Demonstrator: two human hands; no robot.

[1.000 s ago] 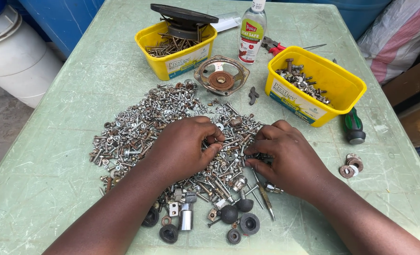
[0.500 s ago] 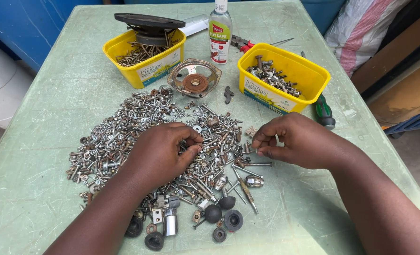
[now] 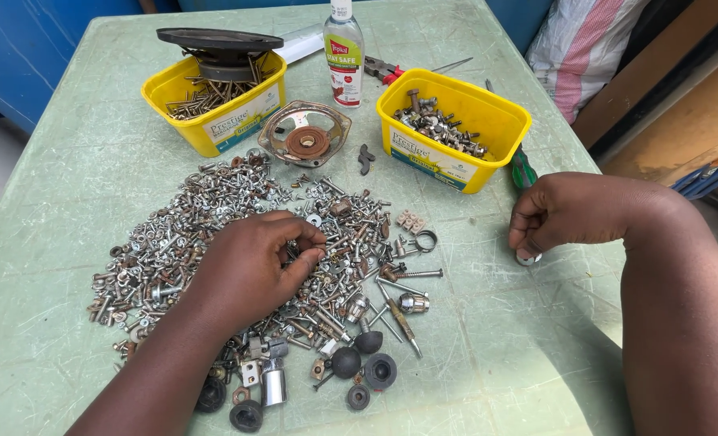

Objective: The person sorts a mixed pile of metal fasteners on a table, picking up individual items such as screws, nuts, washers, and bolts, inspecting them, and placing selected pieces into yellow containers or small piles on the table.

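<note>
A wide pile of mixed screws, nuts, bolts and washers (image 3: 213, 218) covers the middle of the green table (image 3: 84, 161). My left hand (image 3: 250, 270) rests on the pile, thumb and forefinger pinched on a small metal part at its middle. My right hand (image 3: 573, 211) is off to the right of the pile, near the table's right edge. Its fingers are curled down and pinch a small metal washer (image 3: 527, 259) that touches the table.
Two yellow tubs stand at the back: the left tub (image 3: 213, 121) holds screws with a speaker on top, the right tub (image 3: 456, 149) holds bolts and nuts. Between them lie a rusty speaker frame (image 3: 304, 133) and a bottle (image 3: 343, 56). A green screwdriver (image 3: 523, 171) and black rubber knobs (image 3: 367, 359) lie nearby.
My right hand has left the pile and moved right to the washer by the table edge. My left hand stays on the pile, still pinching. The camera view has shifted right.
</note>
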